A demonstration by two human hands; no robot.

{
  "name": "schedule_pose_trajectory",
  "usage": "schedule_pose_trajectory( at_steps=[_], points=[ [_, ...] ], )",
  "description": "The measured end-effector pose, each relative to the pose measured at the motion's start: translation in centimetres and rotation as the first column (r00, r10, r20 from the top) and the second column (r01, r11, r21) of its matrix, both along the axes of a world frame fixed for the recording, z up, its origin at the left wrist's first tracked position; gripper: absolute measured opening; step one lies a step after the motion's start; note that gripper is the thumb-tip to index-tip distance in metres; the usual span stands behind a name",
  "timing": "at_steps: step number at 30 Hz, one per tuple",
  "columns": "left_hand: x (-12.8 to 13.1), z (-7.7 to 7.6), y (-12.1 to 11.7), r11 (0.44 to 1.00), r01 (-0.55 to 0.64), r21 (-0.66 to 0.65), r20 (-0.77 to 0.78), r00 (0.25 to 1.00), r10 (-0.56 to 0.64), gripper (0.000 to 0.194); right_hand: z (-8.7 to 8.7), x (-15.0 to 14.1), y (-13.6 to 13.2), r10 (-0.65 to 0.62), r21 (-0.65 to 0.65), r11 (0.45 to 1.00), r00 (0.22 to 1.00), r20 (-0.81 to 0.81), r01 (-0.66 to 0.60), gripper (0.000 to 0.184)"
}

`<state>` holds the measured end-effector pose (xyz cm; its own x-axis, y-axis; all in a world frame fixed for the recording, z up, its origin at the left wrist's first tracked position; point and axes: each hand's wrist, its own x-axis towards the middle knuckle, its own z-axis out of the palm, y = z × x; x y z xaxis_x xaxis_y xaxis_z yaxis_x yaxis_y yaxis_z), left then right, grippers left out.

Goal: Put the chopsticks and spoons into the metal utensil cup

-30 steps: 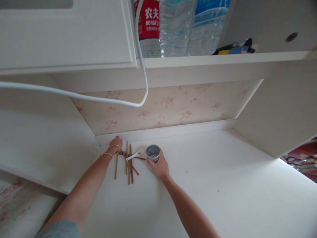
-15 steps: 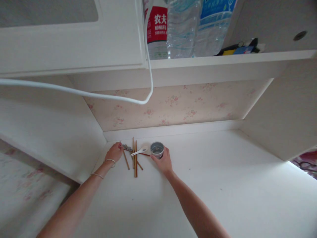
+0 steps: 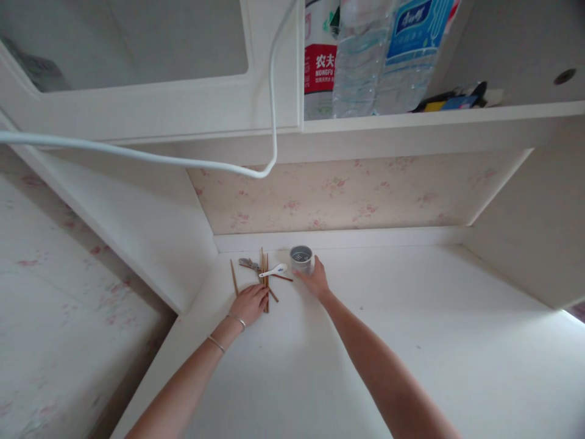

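Observation:
Several brown wooden chopsticks [image 3: 265, 275] lie scattered on a white desk [image 3: 388, 341] near its back left corner. A white spoon [image 3: 273, 271] and a small metal utensil [image 3: 247, 264] lie among them. My left hand [image 3: 249, 303] rests with curled fingers on the near ends of the chopsticks; I cannot see whether it grips any. My right hand [image 3: 315, 281] is closed round the near side of a small grey round holder [image 3: 301, 258] with a perforated bottom, standing upright to the right of the chopsticks.
A white cable [image 3: 183, 161] hangs across in front of the cabinet. On the shelf [image 3: 434, 113] above stand large water bottles [image 3: 365, 55] and some small items. Flowered wallpaper [image 3: 347, 195] backs the desk. White side panels close in left and right.
My left hand has drawn back from the far ends of the chopsticks to their near ends. The view has tilted and shifted; my right hand stays on the holder.

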<state>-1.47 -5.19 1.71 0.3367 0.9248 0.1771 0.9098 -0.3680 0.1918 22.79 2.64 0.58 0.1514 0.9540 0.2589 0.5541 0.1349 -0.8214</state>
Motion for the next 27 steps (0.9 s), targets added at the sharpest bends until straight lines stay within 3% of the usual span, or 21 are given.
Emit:
schedule_pose_trajectory(
  at_steps=[8,13,20,24,27],
  points=[
    [-1.7,0.6,-0.8,0.993,-0.121,0.006,-0.082,0.989,0.121,0.029,-2.9,3.2,-9.7,-0.039,-0.018,0.999,0.993,-0.113,0.037,0.058],
    [-1.5,-0.1,0.2,0.995,-0.094,-0.040,-0.067,0.994,0.091,0.032,-3.5,3.5,-14.3,0.043,-0.002,0.999,0.983,-0.178,-0.044,0.039],
    [-1.6,-0.9,2.0,0.989,-0.109,-0.104,-0.021,0.994,0.107,0.039,-3.1,3.7,-15.1,0.048,-0.015,0.999,0.994,-0.099,-0.050,0.031],
    [-3.1,-0.8,2.5,0.988,-0.091,-0.124,-0.022,0.996,0.089,0.039,-3.2,3.8,-15.1,0.060,-0.008,0.998,0.995,-0.078,-0.061,0.030],
    [-4.6,-0.6,2.6,0.990,-0.074,-0.123,-0.044,0.997,0.069,0.049,-3.2,3.8,-15.1,0.065,-0.010,0.998,0.996,-0.058,-0.066,0.030]
  ],
)
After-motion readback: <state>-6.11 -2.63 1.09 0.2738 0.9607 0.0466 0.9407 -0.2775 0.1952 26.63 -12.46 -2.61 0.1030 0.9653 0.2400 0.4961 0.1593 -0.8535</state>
